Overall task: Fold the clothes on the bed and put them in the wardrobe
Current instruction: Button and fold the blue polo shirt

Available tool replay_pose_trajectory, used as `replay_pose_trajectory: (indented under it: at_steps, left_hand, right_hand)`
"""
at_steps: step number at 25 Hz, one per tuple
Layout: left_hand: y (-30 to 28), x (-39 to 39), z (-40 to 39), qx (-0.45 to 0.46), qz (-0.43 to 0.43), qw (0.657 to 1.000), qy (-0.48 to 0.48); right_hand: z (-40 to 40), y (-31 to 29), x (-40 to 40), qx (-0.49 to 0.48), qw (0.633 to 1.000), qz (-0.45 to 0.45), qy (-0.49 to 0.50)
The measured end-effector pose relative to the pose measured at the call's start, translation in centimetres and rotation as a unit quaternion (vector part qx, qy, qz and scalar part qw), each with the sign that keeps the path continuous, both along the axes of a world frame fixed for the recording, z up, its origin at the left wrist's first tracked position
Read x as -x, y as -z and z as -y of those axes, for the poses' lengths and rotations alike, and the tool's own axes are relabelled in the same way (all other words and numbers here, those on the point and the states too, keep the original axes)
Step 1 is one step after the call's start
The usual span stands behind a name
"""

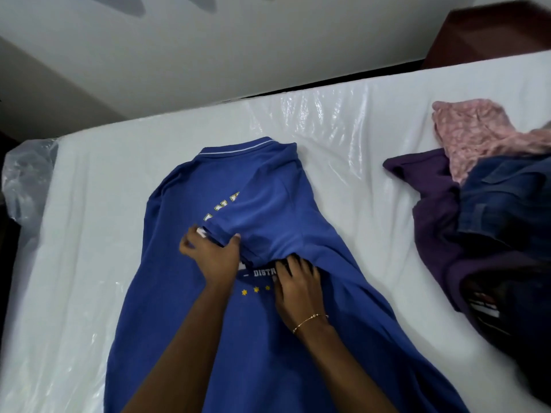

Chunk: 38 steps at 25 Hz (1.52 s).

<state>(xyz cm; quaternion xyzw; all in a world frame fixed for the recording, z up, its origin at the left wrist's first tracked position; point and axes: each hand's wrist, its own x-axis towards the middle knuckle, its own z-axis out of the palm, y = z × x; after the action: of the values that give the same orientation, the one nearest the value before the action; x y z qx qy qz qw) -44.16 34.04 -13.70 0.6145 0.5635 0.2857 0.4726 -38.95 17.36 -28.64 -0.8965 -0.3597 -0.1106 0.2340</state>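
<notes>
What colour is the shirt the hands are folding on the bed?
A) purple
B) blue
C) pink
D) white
B, the polo shirt spread on the bed under the left hand and right hand is blue; the pink and purple clothes lie in the pile at the right.

Bed [89, 180] under white sheet and clear plastic wrap. Blue polo shirt [268, 204] spread flat mid-bed, collar toward far edge. Heap of clothes [483, 198] at right edge.
</notes>
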Motion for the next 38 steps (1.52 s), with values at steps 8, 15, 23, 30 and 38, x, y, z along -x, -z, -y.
replay_pose_trajectory:
  at_steps: [8,15,23,30,38]
  left_hand:
    - [2.5,0.7,9.7,-0.206,-0.087,0.923,0.313]
    - [2.1,-5.6,16.5,-0.089,-0.105,0.900,0.414]
    - [-0.2,-7.5,21.3,0.230,-0.016,0.945,0.233]
    - [0.2,-6.2,19.9,0.235,0.006,0.946,0.222]
    - [-1.8,-3.9,20.5,0.203,0.057,0.965,0.159]
  right_hand:
    - [10.3,-4.3,-1.1,0.020,0.966,-0.031,0.256]
    - [17.2,-6.0,-4.4,0.082,0.948,-0.254,0.174]
    - [21.7,-8.3,-4.8,-0.098,0.858,-0.478,0.159]
    - [22.7,-8.5,-2.6,-0.031,0.913,-0.376,0.157]
    - [23.0,-11.2,4.8,0.121,0.910,-0.393,0.043]
